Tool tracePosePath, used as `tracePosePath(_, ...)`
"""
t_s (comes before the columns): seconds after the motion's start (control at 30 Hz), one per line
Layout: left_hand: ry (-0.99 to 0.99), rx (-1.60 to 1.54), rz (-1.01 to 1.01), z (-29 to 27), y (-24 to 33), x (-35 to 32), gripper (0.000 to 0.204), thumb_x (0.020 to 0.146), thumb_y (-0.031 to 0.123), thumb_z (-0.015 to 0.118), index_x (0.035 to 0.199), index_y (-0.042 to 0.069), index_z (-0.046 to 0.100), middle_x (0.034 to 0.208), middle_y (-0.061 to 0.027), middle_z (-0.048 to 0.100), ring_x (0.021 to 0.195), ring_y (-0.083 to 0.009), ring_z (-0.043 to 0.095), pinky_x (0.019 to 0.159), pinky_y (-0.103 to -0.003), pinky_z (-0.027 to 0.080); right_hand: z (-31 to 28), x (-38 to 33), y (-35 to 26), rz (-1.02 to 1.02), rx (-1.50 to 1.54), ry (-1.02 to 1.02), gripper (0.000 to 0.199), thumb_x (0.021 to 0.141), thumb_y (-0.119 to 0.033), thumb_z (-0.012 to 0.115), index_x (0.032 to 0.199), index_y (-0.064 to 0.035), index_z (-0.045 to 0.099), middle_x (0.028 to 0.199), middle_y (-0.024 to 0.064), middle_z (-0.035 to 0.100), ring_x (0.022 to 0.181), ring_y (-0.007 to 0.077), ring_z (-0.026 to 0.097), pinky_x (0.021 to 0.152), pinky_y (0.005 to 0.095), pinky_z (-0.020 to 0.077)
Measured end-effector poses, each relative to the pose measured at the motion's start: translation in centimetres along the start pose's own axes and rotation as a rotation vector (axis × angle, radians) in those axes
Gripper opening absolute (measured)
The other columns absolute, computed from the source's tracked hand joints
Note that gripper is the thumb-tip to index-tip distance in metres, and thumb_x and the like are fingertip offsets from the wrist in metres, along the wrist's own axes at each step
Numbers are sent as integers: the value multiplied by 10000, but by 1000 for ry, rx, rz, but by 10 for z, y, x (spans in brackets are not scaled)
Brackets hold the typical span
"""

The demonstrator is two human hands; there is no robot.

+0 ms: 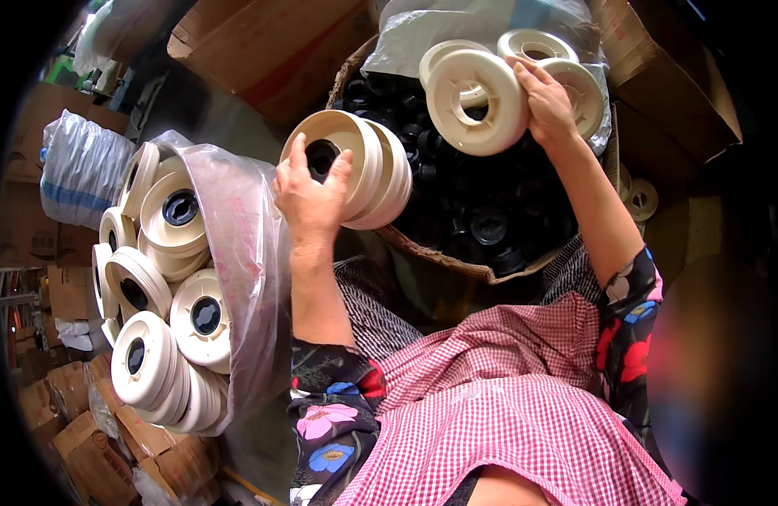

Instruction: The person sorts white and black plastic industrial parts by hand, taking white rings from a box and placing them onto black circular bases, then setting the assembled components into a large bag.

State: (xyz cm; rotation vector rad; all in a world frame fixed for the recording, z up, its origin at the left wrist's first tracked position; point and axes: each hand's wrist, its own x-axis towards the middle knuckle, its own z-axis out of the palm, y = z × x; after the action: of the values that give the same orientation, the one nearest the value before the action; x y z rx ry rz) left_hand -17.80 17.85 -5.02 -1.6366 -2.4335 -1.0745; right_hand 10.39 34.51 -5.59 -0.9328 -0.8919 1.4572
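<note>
My left hand [311,198] grips a cream plastic spool [348,135] with a black centre piece, its thumb and a finger over the near face. Another cream spool [397,181] lies close against its far side. In my right hand [547,105] is a cream plastic ring [500,118] with an open centre, pinched at its right edge and tilted to face me. More cream rings [532,40] rest behind and beside it on a plastic bag. Beneath both hands, black round plastic parts [490,226] fill a carton [435,261].
At left, a clear plastic bag [252,228] holds several cream spools [144,371] with black centres. A white wrapped bundle [85,169] stands behind it. Cardboard boxes [94,455] are piled at lower left, and another box [667,93] stands at far right. Loose cream rings [642,200] lie beside the carton.
</note>
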Motion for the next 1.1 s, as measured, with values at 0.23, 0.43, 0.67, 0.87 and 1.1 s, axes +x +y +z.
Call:
tracePosePath(0.23, 185, 21, 138, 16, 47, -15, 591, 813, 312, 708, 1279, 13, 503, 1199, -211, 531, 1143, -372, 493, 971, -445, 403, -37, 5, -7, 85, 198, 41, 214, 938, -98, 556, 1105, 22, 616, 1064, 119, 653, 963, 170, 632, 879, 281, 514)
tracePosePath(0.43, 58, -159, -15, 6, 24, -3, 653, 714, 219, 772, 1275, 12, 508, 1205, -218, 527, 1154, -365, 482, 1009, -426, 380, -29, -3, -13, 109, 145, 20, 255, 938, -98, 550, 1159, 27, 579, 1093, 116, 637, 984, 164, 626, 892, 278, 509)
tracePosePath(0.67, -4, -146, 40, 10, 31, -8, 562, 727, 180, 764, 1230, 25, 568, 1217, -186, 536, 1118, -305, 539, 958, -376, 437, -26, -6, -15, 136, 179, -4, 244, 911, -87, 596, 1132, 15, 593, 1046, 103, 652, 960, 162, 631, 860, 273, 517)
tracePosePath(0.87, 23, -131, 82, 15, 29, -7, 604, 727, 226, 739, 1250, 9, 530, 1189, -188, 528, 1130, -351, 493, 996, -429, 384, -42, 4, -15, 178, 313, -128, 300, 961, -127, 501, 1202, 49, 535, 1131, 135, 627, 1010, 180, 625, 898, 297, 513)
tracePosePath(1.1, -255, -470, 504, 34, 104, -58, 58, 780, 61, 643, 821, 31, 615, 842, -142, 613, 813, -313, 591, 738, -401, 481, -39, -1, -27, 239, 581, -147, 304, 950, -169, 518, 1170, 38, 554, 1086, 135, 654, 979, 217, 647, 903, 356, 525)
